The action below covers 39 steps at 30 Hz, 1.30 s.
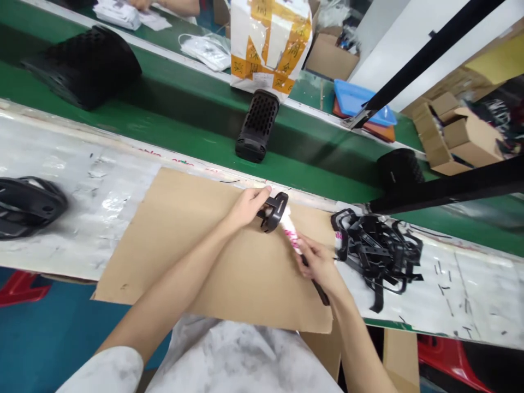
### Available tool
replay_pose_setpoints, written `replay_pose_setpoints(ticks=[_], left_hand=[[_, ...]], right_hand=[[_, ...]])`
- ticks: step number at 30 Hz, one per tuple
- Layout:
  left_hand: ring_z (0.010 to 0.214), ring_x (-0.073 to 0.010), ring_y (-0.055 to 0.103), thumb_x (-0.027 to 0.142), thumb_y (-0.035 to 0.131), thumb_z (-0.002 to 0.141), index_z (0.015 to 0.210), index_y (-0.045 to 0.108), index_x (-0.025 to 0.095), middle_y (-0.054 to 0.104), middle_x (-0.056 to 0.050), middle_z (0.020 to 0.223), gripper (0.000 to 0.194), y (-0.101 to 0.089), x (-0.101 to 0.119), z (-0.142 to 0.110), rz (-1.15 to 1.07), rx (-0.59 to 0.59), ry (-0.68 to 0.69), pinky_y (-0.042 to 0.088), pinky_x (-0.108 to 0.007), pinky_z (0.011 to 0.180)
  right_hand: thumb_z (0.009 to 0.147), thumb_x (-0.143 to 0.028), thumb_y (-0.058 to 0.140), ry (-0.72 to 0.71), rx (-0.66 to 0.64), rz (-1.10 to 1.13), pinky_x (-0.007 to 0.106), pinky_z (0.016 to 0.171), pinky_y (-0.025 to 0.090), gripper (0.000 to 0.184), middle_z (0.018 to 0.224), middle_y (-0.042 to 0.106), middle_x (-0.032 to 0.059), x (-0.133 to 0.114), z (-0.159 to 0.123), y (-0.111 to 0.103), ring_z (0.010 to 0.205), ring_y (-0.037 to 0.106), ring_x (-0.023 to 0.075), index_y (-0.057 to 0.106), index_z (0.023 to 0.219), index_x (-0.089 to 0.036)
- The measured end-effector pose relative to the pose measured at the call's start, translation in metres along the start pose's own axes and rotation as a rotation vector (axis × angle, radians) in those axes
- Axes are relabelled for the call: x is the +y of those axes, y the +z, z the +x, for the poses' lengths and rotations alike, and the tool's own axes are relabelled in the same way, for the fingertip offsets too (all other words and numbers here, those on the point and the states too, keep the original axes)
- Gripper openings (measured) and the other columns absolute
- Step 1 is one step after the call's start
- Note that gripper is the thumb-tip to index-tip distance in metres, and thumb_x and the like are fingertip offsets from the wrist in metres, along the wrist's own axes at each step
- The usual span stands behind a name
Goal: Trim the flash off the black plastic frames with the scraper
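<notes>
My left hand point(250, 205) is closed on a black plastic part point(275, 212) with a curved, bracket-like end, held over a brown cardboard sheet point(172, 234). My right hand point(313, 259) grips a slim knife-like tool point(290, 229). Its black handle sticks out below the palm, and its white, pink-marked length points up to the black part. The tool's tip is beside or against that part; I cannot tell which. Right of my right hand lies a tangled heap of black plastic frames point(379, 248).
On the green conveyor belt point(180, 117) stand black perforated housings point(257, 125). Behind is a taped white box point(270, 43); a blue tray point(362, 101) is further right. A black post point(426, 57) slants across. Another black housing point(30, 207) sits left. A co-worker's hand point(141, 4) shows at the top.
</notes>
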<state>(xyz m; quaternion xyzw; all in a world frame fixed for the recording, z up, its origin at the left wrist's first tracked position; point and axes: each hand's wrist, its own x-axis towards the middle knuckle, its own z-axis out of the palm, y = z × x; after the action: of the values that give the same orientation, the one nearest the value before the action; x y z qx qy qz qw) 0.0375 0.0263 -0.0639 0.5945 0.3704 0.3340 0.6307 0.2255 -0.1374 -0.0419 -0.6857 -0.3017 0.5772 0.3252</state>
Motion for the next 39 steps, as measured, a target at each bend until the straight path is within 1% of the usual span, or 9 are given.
replay_pose_setpoints(ticks=[4,8,11,15,21,26,31,35,39], left_hand=[[0.051,-0.008,0.028,0.057,0.051,0.092,0.059,0.033,0.018,0.03,0.002,0.055,0.054,-0.005,-0.001,0.005,-0.081,0.02,-0.029,0.022,-0.026,0.053],[0.046,-0.0071,0.026,0.043,0.059,0.082,0.052,0.028,0.018,0.026,0.002,0.048,0.05,-0.017,0.008,0.009,-0.456,0.02,-0.047,0.023,-0.024,0.05],[0.04,-0.0069,0.023,0.039,0.058,0.075,0.05,0.021,0.019,0.017,0.003,0.045,0.049,-0.027,0.02,0.008,-0.804,-0.092,-0.108,0.026,-0.023,0.046],[0.036,-0.0059,0.014,0.036,0.055,0.074,0.048,0.023,0.019,0.009,0.004,0.043,0.044,-0.033,0.03,0.004,-0.986,-0.171,-0.146,0.025,-0.022,0.041],[0.036,-0.0063,0.013,0.036,0.054,0.075,0.052,0.024,0.019,0.009,0.004,0.044,0.042,-0.033,0.024,0.005,-0.959,-0.166,-0.155,0.021,-0.023,0.039],[0.044,-0.0065,0.023,0.038,0.059,0.079,0.053,0.023,0.019,0.02,0.003,0.05,0.048,-0.025,0.018,0.007,-0.655,-0.027,-0.094,0.021,-0.025,0.047],[0.053,-0.0073,0.029,0.059,0.058,0.09,0.064,0.036,0.017,0.033,0.002,0.058,0.054,-0.008,0.007,0.007,-0.284,0.06,-0.044,0.022,-0.026,0.054],[0.058,-0.0081,0.038,0.042,0.062,0.081,0.08,0.04,0.017,0.043,0.002,0.067,0.033,-0.004,0.002,0.009,-0.543,-0.023,-0.053,0.028,-0.023,0.057],[0.055,-0.0074,0.041,0.029,0.06,0.083,0.089,0.044,0.016,0.045,0.003,0.068,0.021,-0.008,0.005,0.011,-0.679,-0.006,-0.217,0.034,-0.022,0.058]], right_hand=[[0.093,-0.061,0.064,-0.058,-0.031,-0.057,0.016,0.039,0.023,0.072,0.068,0.046,-0.0023,-0.006,-0.01,-0.003,0.045,0.035,0.0043,0.058,0.151,-0.02],[0.098,-0.058,0.061,-0.157,0.04,-0.028,0.019,0.042,0.026,0.064,0.073,0.05,-0.0005,-0.006,-0.033,-0.014,0.046,0.037,0.0044,0.058,0.151,-0.022],[0.1,-0.056,0.06,-0.206,0.136,-0.021,0.021,0.044,0.029,0.062,0.076,0.052,0.0001,0.003,-0.047,-0.019,0.046,0.038,0.0047,0.057,0.152,-0.023],[0.101,-0.054,0.059,-0.226,0.179,-0.015,0.022,0.047,0.031,0.057,0.077,0.055,0.0007,0.015,-0.05,-0.018,0.048,0.04,0.0047,0.059,0.149,-0.023],[0.099,-0.054,0.061,-0.243,0.209,-0.024,0.023,0.049,0.031,0.063,0.074,0.053,0.001,0.016,-0.047,-0.009,0.049,0.038,0.0061,0.058,0.15,-0.016],[0.095,-0.052,0.066,-0.229,0.183,-0.198,0.025,0.052,0.034,0.063,0.072,0.052,0.0016,0.016,-0.045,-0.002,0.055,0.039,0.0104,0.058,0.151,-0.023],[0.094,-0.053,0.064,-0.261,0.202,-0.294,0.029,0.061,0.047,0.064,0.109,0.069,0.0118,0.015,-0.034,0.013,0.078,0.056,0.0213,0.059,0.151,-0.026],[0.096,-0.053,0.063,-0.215,0.218,-0.234,0.026,0.056,0.042,0.066,0.091,0.066,0.007,0.018,-0.026,0.019,0.068,0.051,0.0161,0.053,0.155,-0.027],[0.095,-0.057,0.064,-0.193,0.281,-0.09,0.023,0.048,0.033,0.071,0.077,0.053,0.001,0.016,-0.025,0.017,0.054,0.039,0.009,0.05,0.155,-0.023]])
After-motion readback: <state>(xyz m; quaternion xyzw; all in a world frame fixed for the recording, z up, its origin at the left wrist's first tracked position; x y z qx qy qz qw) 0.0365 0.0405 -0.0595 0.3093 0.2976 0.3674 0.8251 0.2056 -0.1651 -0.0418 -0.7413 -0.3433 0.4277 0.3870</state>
